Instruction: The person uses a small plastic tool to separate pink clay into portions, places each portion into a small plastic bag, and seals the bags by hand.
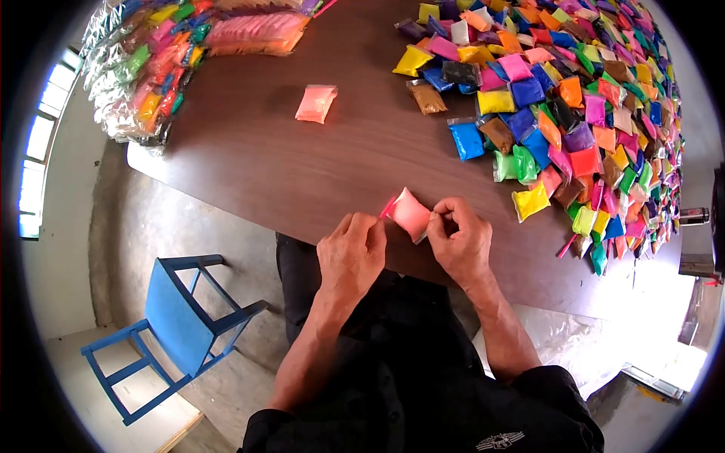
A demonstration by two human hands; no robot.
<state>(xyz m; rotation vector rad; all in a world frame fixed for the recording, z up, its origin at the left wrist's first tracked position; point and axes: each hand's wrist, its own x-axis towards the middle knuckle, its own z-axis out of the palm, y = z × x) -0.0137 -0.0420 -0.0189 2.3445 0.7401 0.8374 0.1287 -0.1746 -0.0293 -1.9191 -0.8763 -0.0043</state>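
A small clear packet with light pink contents (411, 214) is between my two hands, over the front edge of the brown table. My left hand (353, 253) is closed at its left side, beside a thin bright pink strip (388, 208) that touches the packet's upper left corner. At the packet's right edge, the thumb and forefinger of my right hand (461, 240) pinch it. Farther back on the table lies another pink packet (316, 103), flat and apart from my hands.
A large heap of colourful packets (559, 113) covers the table's right side. Bundled packets (162, 68) and a stack of pink ones (257, 32) lie at the back left. A blue chair (177, 317) stands on the floor at the left, near the table.
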